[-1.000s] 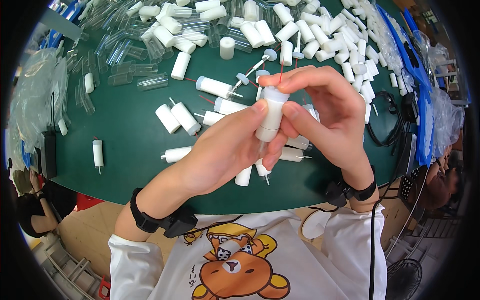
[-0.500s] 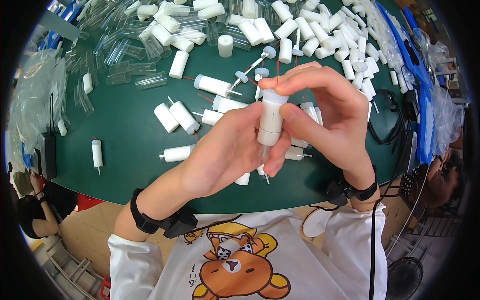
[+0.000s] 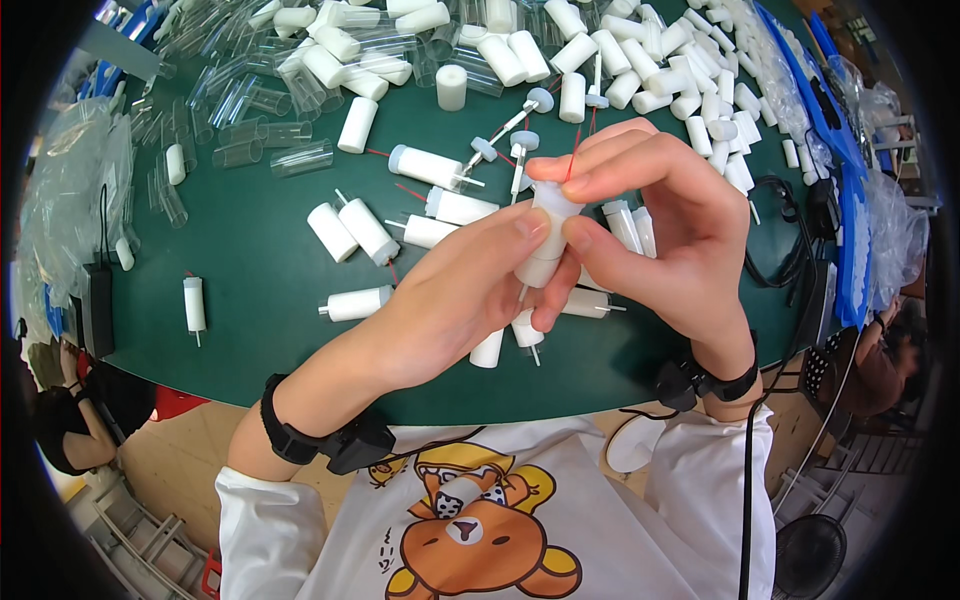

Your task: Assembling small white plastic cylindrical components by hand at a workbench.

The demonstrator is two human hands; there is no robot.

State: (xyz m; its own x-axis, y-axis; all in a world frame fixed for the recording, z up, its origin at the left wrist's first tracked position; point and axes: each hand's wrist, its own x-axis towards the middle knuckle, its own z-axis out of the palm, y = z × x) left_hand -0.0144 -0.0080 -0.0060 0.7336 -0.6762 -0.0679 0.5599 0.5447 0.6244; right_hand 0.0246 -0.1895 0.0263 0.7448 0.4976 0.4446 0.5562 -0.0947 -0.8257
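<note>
Between my two hands is a white foam cylinder (image 3: 541, 262) in a clear sleeve, tilted, with a red cord (image 3: 574, 155) rising from its upper end and a thin rod showing below. My left hand (image 3: 465, 275) is closed round its lower part, thumb pressed on its side. The thumb and fingers of my right hand (image 3: 665, 225) pinch its capped upper end. Beneath and around my hands lie several similar assembled cylinders (image 3: 430, 167) with rods and red cords. Rods with grey round stoppers (image 3: 484, 149) lie just beyond.
Loose white foam cylinders (image 3: 610, 52) and clear plastic tubes (image 3: 302, 159) are heaped across the far side of the green table (image 3: 260, 340). Plastic bags (image 3: 75, 200) lie at the left, and a black cable (image 3: 775, 235) at the right. Other people sit at both sides.
The held cylinder has tilted, its top leaning right, and sits further into its sleeve. My left thumb has moved up onto its side; my right hand has shifted slightly right.
</note>
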